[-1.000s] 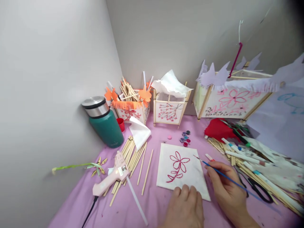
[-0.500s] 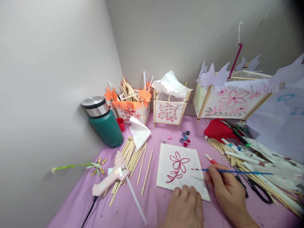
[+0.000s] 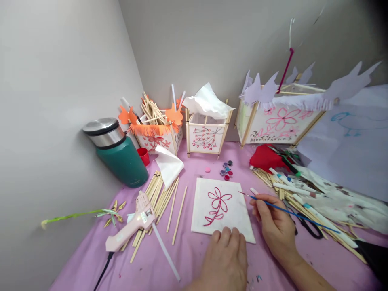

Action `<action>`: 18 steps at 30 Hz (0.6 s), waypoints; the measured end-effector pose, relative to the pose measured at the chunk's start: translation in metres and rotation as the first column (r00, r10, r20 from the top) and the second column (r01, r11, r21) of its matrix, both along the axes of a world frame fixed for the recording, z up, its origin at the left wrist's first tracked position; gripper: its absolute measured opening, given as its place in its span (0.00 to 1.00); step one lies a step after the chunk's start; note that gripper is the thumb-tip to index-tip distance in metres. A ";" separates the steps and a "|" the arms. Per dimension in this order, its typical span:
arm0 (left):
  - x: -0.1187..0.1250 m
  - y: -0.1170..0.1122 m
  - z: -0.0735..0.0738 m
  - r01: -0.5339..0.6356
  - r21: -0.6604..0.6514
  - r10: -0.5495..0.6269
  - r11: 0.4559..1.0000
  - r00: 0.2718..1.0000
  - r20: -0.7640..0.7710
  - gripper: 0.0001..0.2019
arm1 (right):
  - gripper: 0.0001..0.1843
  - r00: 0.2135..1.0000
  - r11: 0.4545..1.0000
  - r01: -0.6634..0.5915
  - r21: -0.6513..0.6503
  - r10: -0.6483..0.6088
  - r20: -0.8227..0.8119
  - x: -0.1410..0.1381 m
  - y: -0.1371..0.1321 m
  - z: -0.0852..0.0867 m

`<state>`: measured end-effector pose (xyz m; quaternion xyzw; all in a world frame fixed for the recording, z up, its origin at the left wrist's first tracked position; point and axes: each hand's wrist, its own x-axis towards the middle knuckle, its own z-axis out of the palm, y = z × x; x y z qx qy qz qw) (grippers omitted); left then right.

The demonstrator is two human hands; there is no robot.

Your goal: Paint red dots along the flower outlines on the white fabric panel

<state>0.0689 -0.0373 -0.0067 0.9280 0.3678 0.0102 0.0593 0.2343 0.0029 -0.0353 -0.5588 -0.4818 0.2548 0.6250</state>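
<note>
The left grip (image 3: 226,258) and the right grip (image 3: 274,226) are bare hands (wrists and forearms uncovered too).

The left hand (image 3: 226,258) hides the 6 o'clock edge of the paper (image 3: 233,218). The cord (image 3: 101,273) leaves frame at 7 o'clock.

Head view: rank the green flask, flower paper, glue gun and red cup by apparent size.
1. Green flask and flower paper: about alike, and the paper is nearer the camera, so I leave them unranked.
2. Glue gun.
3. Red cup.
</note>
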 end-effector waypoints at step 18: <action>-0.003 -0.008 -0.010 -0.003 0.171 -0.008 0.985 0.998 0.064 0.20 | 0.06 0.918 0.994 -0.037 0.106 -0.008 0.396 -0.003 -0.009 0.012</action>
